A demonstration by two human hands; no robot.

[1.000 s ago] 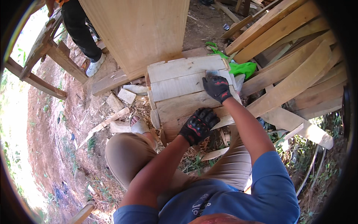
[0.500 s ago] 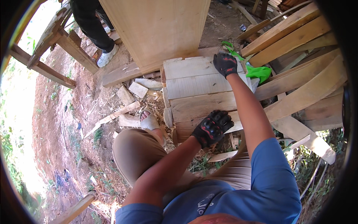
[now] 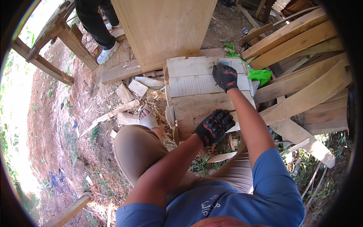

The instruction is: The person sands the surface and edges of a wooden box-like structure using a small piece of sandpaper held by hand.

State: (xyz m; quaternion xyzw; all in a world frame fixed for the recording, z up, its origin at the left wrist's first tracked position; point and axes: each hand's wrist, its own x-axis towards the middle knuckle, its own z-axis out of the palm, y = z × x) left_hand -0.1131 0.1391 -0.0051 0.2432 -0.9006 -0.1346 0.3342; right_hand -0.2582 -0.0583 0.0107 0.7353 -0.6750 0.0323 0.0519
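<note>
Both gloves on the plank stack

My right hand (image 3: 225, 76) has slid to the far end, fingers flat on a small grey block; my left hand (image 3: 214, 126) curls over the wooden stack's (image 3: 196, 90) near edge by my knee.

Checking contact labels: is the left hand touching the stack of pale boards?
Touching. The head view shows the gloved left hand pressed over the near edge of the stack of pale boards, fingers curled on the wood with no gap.
</note>
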